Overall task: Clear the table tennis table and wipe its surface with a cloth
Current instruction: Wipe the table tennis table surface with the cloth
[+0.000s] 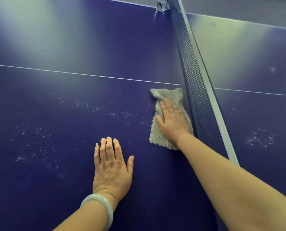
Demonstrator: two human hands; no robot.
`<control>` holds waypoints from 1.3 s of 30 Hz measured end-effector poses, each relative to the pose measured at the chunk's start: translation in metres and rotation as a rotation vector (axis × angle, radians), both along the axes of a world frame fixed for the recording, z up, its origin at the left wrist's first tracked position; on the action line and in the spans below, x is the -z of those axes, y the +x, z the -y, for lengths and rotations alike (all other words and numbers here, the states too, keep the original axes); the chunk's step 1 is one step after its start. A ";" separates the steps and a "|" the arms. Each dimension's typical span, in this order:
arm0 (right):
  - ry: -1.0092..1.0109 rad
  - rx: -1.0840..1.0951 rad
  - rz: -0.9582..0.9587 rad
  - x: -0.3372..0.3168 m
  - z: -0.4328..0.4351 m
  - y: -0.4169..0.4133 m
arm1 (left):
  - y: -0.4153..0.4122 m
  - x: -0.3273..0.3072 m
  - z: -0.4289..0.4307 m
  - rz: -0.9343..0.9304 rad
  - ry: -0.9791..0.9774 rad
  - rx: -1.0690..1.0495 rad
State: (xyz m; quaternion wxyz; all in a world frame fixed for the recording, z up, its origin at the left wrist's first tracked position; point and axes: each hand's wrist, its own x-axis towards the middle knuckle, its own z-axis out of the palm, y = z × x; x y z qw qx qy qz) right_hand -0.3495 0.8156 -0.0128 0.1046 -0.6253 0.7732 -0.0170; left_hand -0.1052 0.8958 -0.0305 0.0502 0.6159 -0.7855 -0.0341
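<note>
From the head camera, the right hand (174, 120) lies flat with straight fingers, pressing down on a grey fluffy rectangular cloth (157, 135) and gripping nothing. The cloth lies on the dark blue table tennis table (55, 97). Its long axis runs away from the person, roughly along the dark mesh net (194, 84) just right of the hand. Its crumpled far end pokes out beyond the fingertips, just short of the thin white centre line (88, 75). Nearer and to the left of that hand, the left hand (112, 169) rests flat on bare table, fingers straight and close together, a pale jade-like bangle (99, 207) on its wrist. Left of both hands, white specks (47, 147) dot the surface.
</note>
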 end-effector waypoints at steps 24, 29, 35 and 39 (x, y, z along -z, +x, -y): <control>0.008 0.104 -0.061 -0.001 0.004 -0.014 | -0.002 -0.006 0.000 0.033 0.054 -0.008; 0.004 -0.094 0.014 -0.002 0.060 0.041 | -0.002 -0.007 0.000 0.018 0.045 -0.009; -0.023 -0.143 0.019 0.003 -0.015 0.025 | -0.001 -0.008 0.001 0.023 0.072 -0.012; 0.000 0.285 -0.091 0.004 -0.049 0.028 | -0.003 -0.006 0.001 0.036 0.073 -0.002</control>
